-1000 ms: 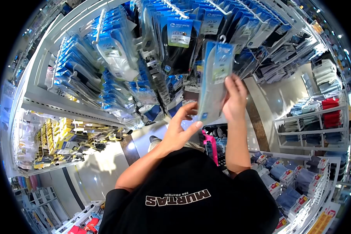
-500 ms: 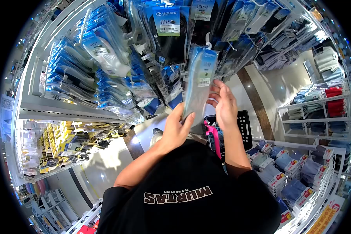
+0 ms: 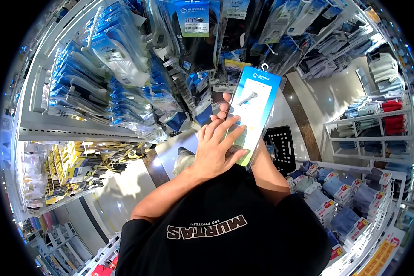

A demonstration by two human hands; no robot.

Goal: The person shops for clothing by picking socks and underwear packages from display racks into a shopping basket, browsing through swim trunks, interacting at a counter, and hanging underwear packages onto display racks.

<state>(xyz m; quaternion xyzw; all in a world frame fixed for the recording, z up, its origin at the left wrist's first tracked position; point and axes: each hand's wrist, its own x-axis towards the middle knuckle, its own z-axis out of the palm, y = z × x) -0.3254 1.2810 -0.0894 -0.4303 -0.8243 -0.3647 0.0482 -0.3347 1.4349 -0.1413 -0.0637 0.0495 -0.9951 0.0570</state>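
A flat plastic package (image 3: 257,99) with a blue top, a white picture panel and a green lower end is tilted in front of my chest. A white hanging hook (image 3: 265,67) sticks out of its top. My right hand (image 3: 224,106) supports it from behind, fingertips curling past its left edge; most of that hand is hidden. My left hand (image 3: 216,149) lies across the lower left front of the package, fingers spread and touching it. What the package contains is not clear.
Similar blue-topped packages (image 3: 198,32) hang on hooks ahead and on the left rack (image 3: 78,133). Yellow packages (image 3: 78,165) hang below. A black shopping basket (image 3: 280,147) stands on the floor to the right. Folded goods (image 3: 345,225) fill a shelf at lower right.
The package has turned from its see-through side to its printed side and shifted right. My left hand went from gripping its lower edge to lying on its front; my right hand moved behind it.
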